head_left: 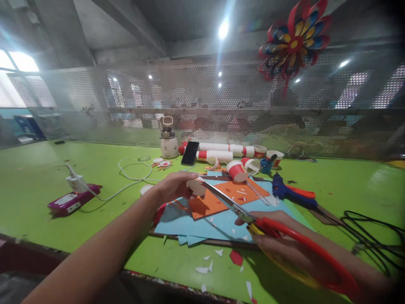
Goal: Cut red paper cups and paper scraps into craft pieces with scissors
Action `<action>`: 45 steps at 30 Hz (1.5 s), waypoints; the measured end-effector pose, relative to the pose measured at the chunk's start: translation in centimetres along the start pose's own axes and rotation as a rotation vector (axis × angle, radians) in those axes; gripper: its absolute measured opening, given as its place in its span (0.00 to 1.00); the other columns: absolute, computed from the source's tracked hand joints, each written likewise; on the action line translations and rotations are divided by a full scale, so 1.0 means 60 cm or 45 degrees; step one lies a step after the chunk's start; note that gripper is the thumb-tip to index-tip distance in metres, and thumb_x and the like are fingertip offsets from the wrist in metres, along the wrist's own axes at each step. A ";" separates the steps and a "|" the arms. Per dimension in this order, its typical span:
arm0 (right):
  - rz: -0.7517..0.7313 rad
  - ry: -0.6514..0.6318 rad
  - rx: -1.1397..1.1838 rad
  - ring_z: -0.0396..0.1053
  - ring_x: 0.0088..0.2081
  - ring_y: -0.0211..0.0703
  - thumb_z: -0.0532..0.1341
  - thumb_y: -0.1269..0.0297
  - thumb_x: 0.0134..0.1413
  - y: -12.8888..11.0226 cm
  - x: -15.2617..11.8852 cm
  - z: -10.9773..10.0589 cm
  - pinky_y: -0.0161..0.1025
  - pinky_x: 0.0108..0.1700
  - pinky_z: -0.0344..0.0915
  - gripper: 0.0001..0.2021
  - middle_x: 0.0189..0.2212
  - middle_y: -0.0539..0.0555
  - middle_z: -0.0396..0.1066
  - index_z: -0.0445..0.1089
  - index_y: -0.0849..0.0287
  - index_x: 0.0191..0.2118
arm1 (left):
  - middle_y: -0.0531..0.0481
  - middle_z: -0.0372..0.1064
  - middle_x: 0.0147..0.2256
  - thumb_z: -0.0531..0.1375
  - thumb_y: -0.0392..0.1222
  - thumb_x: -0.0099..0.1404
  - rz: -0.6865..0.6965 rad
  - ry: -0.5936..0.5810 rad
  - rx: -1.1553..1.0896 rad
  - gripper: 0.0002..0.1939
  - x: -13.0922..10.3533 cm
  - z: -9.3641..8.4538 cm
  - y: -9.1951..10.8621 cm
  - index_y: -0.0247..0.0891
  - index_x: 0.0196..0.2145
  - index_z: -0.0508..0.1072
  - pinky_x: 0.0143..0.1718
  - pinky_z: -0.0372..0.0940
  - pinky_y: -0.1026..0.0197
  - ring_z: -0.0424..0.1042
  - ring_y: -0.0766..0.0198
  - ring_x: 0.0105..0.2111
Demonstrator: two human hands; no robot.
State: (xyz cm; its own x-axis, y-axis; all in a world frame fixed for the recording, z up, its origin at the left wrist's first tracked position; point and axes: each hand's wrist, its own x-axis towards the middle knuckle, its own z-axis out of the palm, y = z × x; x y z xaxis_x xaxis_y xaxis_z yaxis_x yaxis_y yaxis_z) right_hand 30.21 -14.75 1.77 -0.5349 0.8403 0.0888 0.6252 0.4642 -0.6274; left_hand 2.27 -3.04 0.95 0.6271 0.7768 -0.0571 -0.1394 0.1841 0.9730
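Observation:
My left hand (174, 185) pinches a small pale, rounded piece of paper (197, 188) above the sheets. In my right hand (284, 242) are large scissors (232, 204) with red and yellow handles. Their blades point up and left, with the tips at the paper piece; whether they are cutting into it I cannot tell. Below lie an orange sheet (205, 205) and light blue sheets (177, 221), strewn with paper scraps. A red and white paper cup (237, 171) lies tipped over just behind the blades.
A blue glue gun (292, 194) with a black cord (363, 223) lies at right. A purple power strip (74, 203) with a plugged-in charger sits at left. Behind are a phone (190, 153), a bottle (169, 143) and stacked cups (218, 156). White scraps (202, 269) dot the front.

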 end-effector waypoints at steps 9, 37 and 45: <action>0.021 -0.037 -0.101 0.73 0.35 0.50 0.51 0.64 0.55 -0.017 0.007 -0.005 0.40 0.34 0.69 0.13 0.30 0.56 0.76 0.74 0.56 0.37 | 0.41 0.72 0.27 0.58 0.45 0.61 0.061 0.055 0.008 0.16 0.006 0.001 -0.004 0.24 0.33 0.73 0.23 0.56 0.64 0.67 0.66 0.23; 0.103 0.204 -0.254 0.70 0.50 0.55 0.53 0.54 0.62 0.020 0.029 0.008 0.48 0.50 0.66 0.20 0.48 0.60 0.74 0.66 0.58 0.54 | 0.33 0.72 0.42 0.54 0.41 0.63 0.457 -0.026 -0.176 0.19 -0.002 0.003 0.002 0.29 0.50 0.70 0.32 0.63 0.59 0.72 0.56 0.34; 0.212 0.148 -0.540 0.70 0.47 0.61 0.54 0.63 0.59 0.058 0.045 0.024 0.55 0.46 0.65 0.21 0.46 0.68 0.73 0.66 0.64 0.56 | 0.37 0.73 0.40 0.59 0.36 0.59 0.624 -0.005 -0.132 0.17 -0.009 0.010 0.015 0.34 0.47 0.71 0.32 0.65 0.57 0.73 0.53 0.37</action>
State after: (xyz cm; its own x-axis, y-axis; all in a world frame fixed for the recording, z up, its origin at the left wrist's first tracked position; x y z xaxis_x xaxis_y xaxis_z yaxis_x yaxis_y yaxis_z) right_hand 30.13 -11.26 -1.26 -0.3557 0.9275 0.1150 0.8871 0.3737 -0.2710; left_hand 2.26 -3.64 1.99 0.4716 0.7845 0.4027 -0.4938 -0.1433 0.8577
